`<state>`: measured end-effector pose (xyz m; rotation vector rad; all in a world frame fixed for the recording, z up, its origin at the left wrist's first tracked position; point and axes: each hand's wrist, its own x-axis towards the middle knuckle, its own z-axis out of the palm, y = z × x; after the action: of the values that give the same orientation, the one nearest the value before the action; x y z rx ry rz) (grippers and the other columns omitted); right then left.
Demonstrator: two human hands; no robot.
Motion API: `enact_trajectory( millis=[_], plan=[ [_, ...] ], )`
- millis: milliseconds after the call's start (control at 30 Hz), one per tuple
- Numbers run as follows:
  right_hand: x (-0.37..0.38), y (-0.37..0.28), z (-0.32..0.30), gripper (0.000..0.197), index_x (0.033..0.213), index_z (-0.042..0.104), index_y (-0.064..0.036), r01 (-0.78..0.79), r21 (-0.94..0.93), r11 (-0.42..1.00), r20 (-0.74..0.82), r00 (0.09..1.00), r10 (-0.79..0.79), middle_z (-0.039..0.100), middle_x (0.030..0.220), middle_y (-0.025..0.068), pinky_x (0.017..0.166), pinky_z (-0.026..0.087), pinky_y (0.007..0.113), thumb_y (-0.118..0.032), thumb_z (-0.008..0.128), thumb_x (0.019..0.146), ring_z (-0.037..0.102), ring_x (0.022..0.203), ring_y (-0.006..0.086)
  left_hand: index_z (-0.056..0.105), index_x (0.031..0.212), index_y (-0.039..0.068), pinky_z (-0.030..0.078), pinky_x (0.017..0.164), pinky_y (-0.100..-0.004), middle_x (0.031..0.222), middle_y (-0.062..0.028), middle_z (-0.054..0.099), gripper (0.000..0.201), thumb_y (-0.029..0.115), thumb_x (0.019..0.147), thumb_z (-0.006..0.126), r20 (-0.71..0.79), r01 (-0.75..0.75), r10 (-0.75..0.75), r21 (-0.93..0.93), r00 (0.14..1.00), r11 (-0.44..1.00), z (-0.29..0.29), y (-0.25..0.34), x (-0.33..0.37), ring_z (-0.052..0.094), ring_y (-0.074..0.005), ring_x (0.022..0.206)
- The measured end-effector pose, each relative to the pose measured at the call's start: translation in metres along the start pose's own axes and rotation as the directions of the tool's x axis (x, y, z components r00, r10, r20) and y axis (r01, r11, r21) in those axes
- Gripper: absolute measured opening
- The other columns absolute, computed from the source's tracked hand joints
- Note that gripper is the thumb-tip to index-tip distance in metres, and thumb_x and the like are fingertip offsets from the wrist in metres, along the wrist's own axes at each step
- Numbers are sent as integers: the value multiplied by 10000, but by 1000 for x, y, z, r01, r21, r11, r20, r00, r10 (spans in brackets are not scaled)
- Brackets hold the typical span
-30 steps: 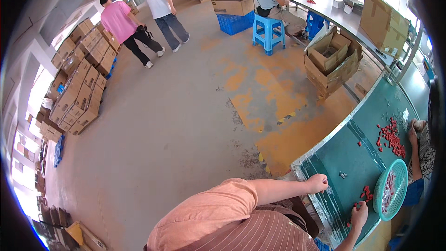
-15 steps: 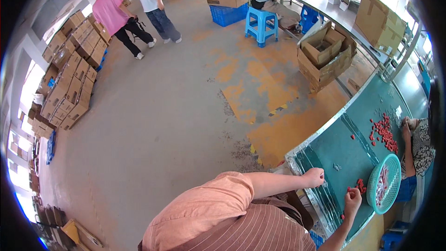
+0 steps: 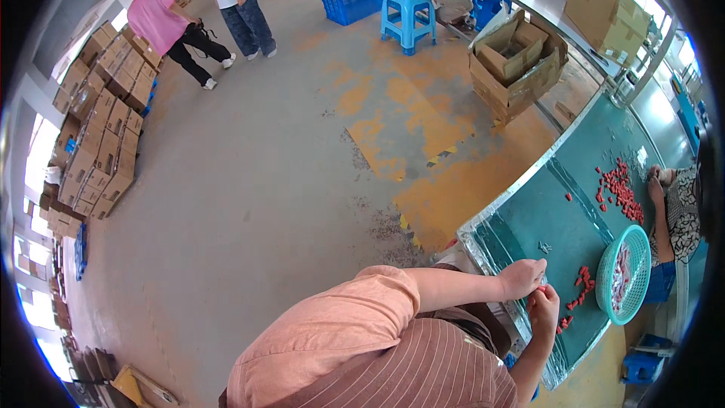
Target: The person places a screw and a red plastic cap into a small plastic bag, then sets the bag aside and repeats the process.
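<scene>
My left hand (image 3: 523,279) and my right hand (image 3: 544,308) meet over the near edge of the green-topped table (image 3: 521,215), fingertips almost touching. Both are closed. A small red piece (image 3: 541,289) shows at the right fingertips; its exact kind is too small to tell. What the left fingers pinch is hidden. Just right of my hands lies a loose row of similar red pieces (image 3: 582,285). Beyond them, a few thin grey pieces (image 3: 544,246) lie on the table. A mint-green plastic basket (image 3: 643,272) holds whitish and red pieces.
Across the table, a co-worker's hands (image 3: 659,176) are beside a larger red pile (image 3: 623,195). An open carton (image 3: 521,68) and a blue stool (image 3: 408,21) stand beyond. Two people (image 3: 162,19) are at the far left, near stacked boxes (image 3: 106,143).
My hands have come together: the right moved left and away from the red row, now with a red piece, and the left shifted slightly forward. The whole view has shifted a little.
</scene>
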<state>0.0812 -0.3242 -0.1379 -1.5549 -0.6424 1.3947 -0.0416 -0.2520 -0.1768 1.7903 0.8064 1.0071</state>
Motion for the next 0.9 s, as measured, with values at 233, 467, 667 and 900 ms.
enact_trajectory(
  millis=[233,467,667,900],
  plan=[
    [55,24,11,170,792,600,-18,45,-22,999,-4,999,-45,518,649,-24,481,328,200,-184,627,772,459,562,56,500,803,5,455,639,-441,750,-212,575,202,186,793,589,25,311,-314,86,949,947,-27,-10,16,563,-393,726],
    [34,-2,14,124,872,599,27,116,152,982,-183,979,-87,628,738,65,567,446,199,-56,629,784,564,634,90,567,802,5,472,609,-330,708,-117,617,152,149,782,612,70,334,-340,90,938,938,-26,-27,27,597,-204,632],
    [32,-4,23,84,895,599,19,439,-145,887,-249,851,-462,636,790,54,620,485,215,-20,625,825,579,678,92,568,799,-2,470,615,-309,721,-99,630,174,166,786,610,176,398,-406,82,897,914,-23,-5,26,595,-159,639],
    [31,-6,37,82,836,613,-4,411,-682,605,-117,756,-644,578,743,47,585,459,231,-3,651,764,567,628,108,555,843,11,399,455,-261,747,-61,603,139,147,814,563,288,627,-582,-98,761,773,-29,-12,32,503,-103,554]
  ],
)
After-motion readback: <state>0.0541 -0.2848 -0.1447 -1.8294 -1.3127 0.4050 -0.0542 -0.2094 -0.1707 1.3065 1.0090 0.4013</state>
